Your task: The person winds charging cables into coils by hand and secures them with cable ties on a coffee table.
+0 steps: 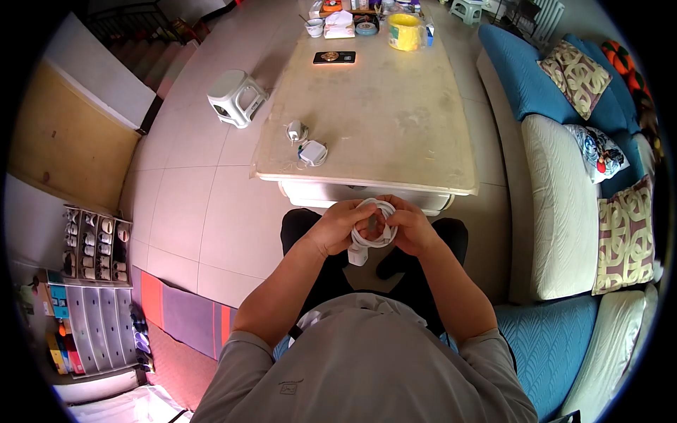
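A white charging cable [381, 243], wound into a round coil, is held between my two hands in front of the table's near edge. My left hand [345, 224] grips the coil's left side, with the thumb on top. On the other side, the fingers of my right hand [409, 225] close round the coil's upper right. A white charger plug [357, 254] hangs below the coil at its lower left. Two more white chargers, one [296, 130] behind the other [312, 153], lie on the table's near left part with their cables wound about them.
The table [381, 106] bears a phone [334, 58], a yellow container [406, 32], a tissue pack [339, 25] and a bowl [314, 27] toward its far end. A white stool [236, 97] stands left; a sofa [564, 204] with cushions runs along the right.
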The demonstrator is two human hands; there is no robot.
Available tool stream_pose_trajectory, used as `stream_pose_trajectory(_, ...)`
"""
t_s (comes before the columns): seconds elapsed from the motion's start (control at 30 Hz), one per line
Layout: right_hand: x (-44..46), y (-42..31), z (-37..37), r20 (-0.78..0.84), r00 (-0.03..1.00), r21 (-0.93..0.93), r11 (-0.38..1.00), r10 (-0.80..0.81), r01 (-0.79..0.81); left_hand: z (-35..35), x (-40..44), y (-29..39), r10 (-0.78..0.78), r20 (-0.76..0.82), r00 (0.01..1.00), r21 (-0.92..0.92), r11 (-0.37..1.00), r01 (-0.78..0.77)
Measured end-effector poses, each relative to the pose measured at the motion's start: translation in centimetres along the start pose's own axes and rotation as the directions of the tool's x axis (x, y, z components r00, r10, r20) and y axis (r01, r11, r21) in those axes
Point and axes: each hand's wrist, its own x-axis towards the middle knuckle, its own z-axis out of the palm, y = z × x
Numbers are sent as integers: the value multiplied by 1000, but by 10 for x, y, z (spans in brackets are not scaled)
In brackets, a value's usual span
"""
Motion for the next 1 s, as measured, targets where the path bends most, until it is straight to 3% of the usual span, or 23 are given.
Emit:
stream_pose_trajectory(0.2, 5, 11, -18, 183, 979, 184, 982, -84, 50, 17, 1, 2, 66, -65, 996, 87, 994, -60)
stream_pose_trajectory(0.3, 6, 19, -15, -16, 988, -65, 986, -157, 155, 18, 3, 4, 100, -151, 983, 142, 987, -78)
stream_pose_trajectory(0.33, 7, 21, -16, -33, 989, -27, 989, -145, 144, 16, 3, 4, 116, -180, 977, 170, 982, -85)
stream_pose_trajectory(0.4, 10, 28, -22, -61, 991, 50, 991, -119, 122, 9, 6, 0, 153, -231, 961, 60, 988, -143)
stream_pose_trajectory(0.5, 7, 45, -27, -295, 955, 95, 995, 25, 3, 6, 8, 0, 212, -256, 943, -128, 960, -250)
stream_pose_trajectory(0.6, -5, 55, -11, -141, 974, 6, 984, 178, -179, 7, 12, 1, 260, -310, 914, -210, 919, -333)
stream_pose_trajectory(0.7, -17, 61, -11, -58, 998, -22, 1000, 18, -19, 9, 15, -4, 319, -434, 843, -176, 887, -427)
stream_pose_trajectory(0.83, -18, 56, -1, -188, 979, -205, 978, -74, 34, 3, 21, -12, 324, -590, 740, -156, 853, -498)
stream_pose_trajectory(1.0, -24, 60, 1, -231, 930, -495, 857, -285, 139, -15, 29, -18, 329, -619, 713, -203, 810, -550)
